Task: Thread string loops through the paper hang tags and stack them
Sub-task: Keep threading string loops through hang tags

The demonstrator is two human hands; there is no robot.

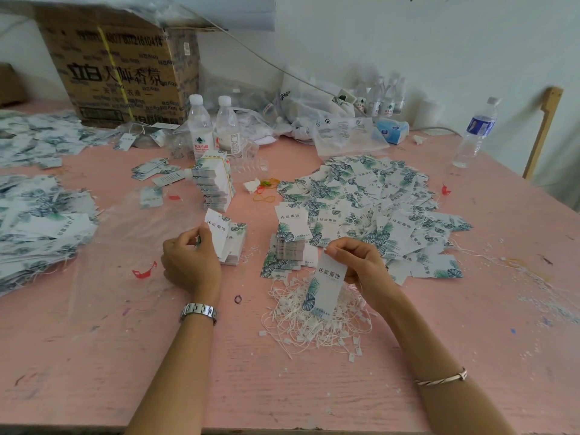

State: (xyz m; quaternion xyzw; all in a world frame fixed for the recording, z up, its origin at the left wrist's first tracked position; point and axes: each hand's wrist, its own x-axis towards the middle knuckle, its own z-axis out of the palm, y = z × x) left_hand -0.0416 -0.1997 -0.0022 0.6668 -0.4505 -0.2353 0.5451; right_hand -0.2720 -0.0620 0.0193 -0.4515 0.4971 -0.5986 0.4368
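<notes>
The pink worktop carries a heap of hang tags toward its right edge. A tangle of string loops lies nearer the front edge. The hands are apart: the left hand pinches a tag beside a small stack, and the right hand pinches another tag (leaf-printed) over the strings.

Table: broad top, painted pink, wood grain showing through, flecked with small paint marks and scuffs. Wall: plain white, running behind the table's far edge. Cardboard box: brown, printed (black characters, one yellow strap), standing at the far left by the wall. Wooden upright: pale, beside the table's right edge. Light: soft, even, no hard shadows.
</notes>
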